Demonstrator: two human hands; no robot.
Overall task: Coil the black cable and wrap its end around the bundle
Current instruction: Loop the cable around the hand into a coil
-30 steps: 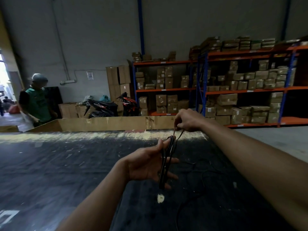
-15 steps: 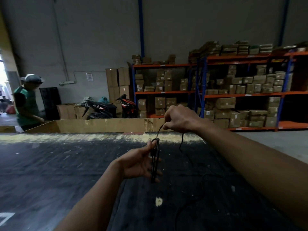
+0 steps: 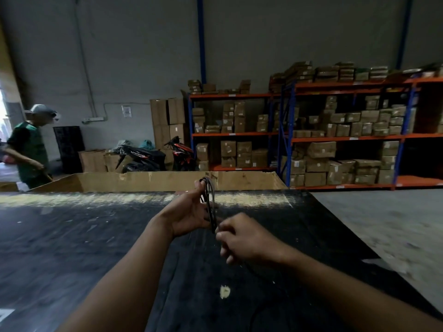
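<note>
i'm holding the part-coiled black cable [image 3: 210,207] upright in my closed left hand [image 3: 189,213] over the table [image 3: 72,236], right hand [image 3: 242,238] pinching its lower end, loose tail still trailing, end wrap not done.

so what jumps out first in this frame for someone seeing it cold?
Dead centre, the left hand holds a narrow coil of black cable upright over a dark worktable, with the right hand pinching at the coil's lower end. Behind, orange-and-blue shelving stacked with cardboard boxes fills the right background. At far left a person in a green shirt stands near the doorway.
</note>
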